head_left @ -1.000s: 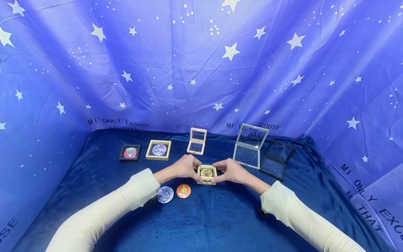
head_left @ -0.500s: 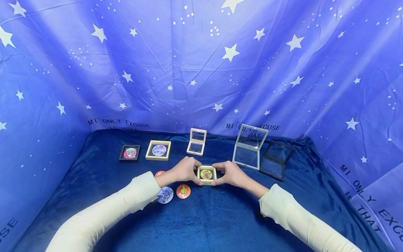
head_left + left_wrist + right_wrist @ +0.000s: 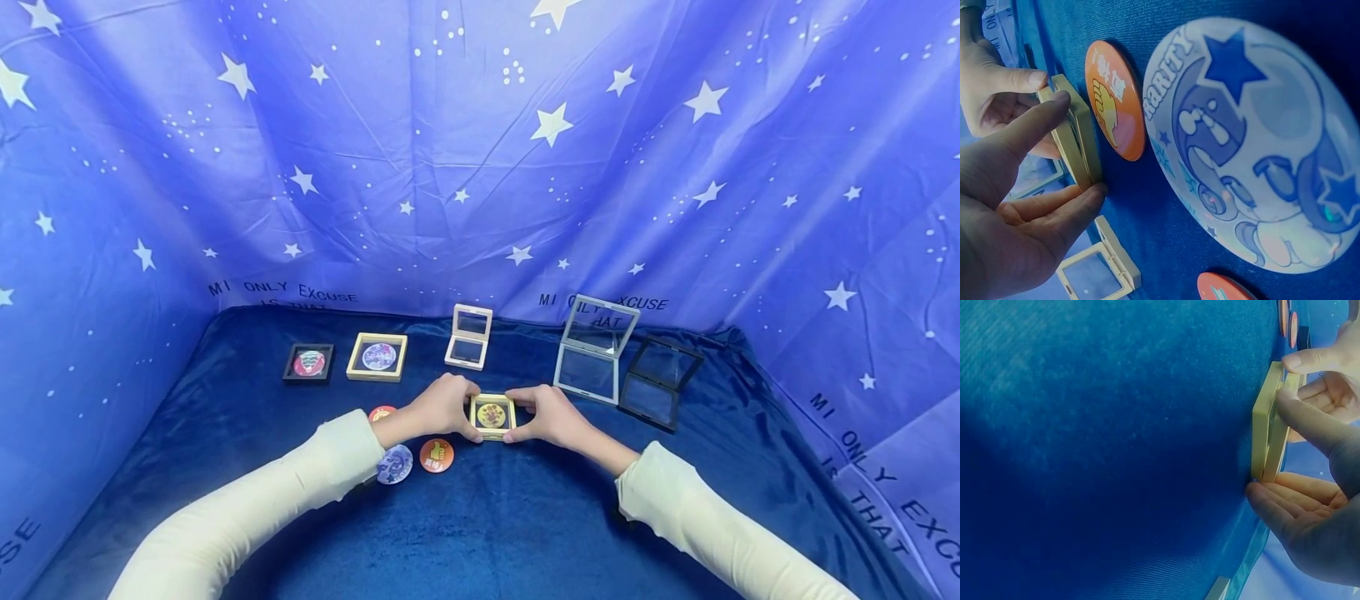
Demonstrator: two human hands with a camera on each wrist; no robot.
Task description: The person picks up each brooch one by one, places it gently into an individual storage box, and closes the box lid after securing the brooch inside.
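A small yellow display case (image 3: 492, 417) with a round yellow badge (image 3: 491, 416) under its clear window lies on the cloth between both hands. My left hand (image 3: 442, 404) grips its left side, thumb at the near corner and fingers at the far one. Its right side is held the same way by my right hand (image 3: 553, 415). In the right wrist view, a narrow wedge-shaped gap runs between the case's two halves (image 3: 1266, 434), wider toward the thumbs. An orange thumbs-up badge (image 3: 437, 456) and a purple pony badge (image 3: 1254, 147) lie near the left forearm.
A red badge (image 3: 381, 413) is partly covered by the left wrist. Behind stand a filled black case (image 3: 308, 381), a filled yellow case (image 3: 375, 376) and an opened pink case (image 3: 467, 365). Opened grey (image 3: 588, 395) and black cases (image 3: 649, 422) are at the right.
The case's lid has come down and its front edge now looks nearly level. Both hands keep their grip, shifted slightly nearer, and the red badge shows past the left wrist.
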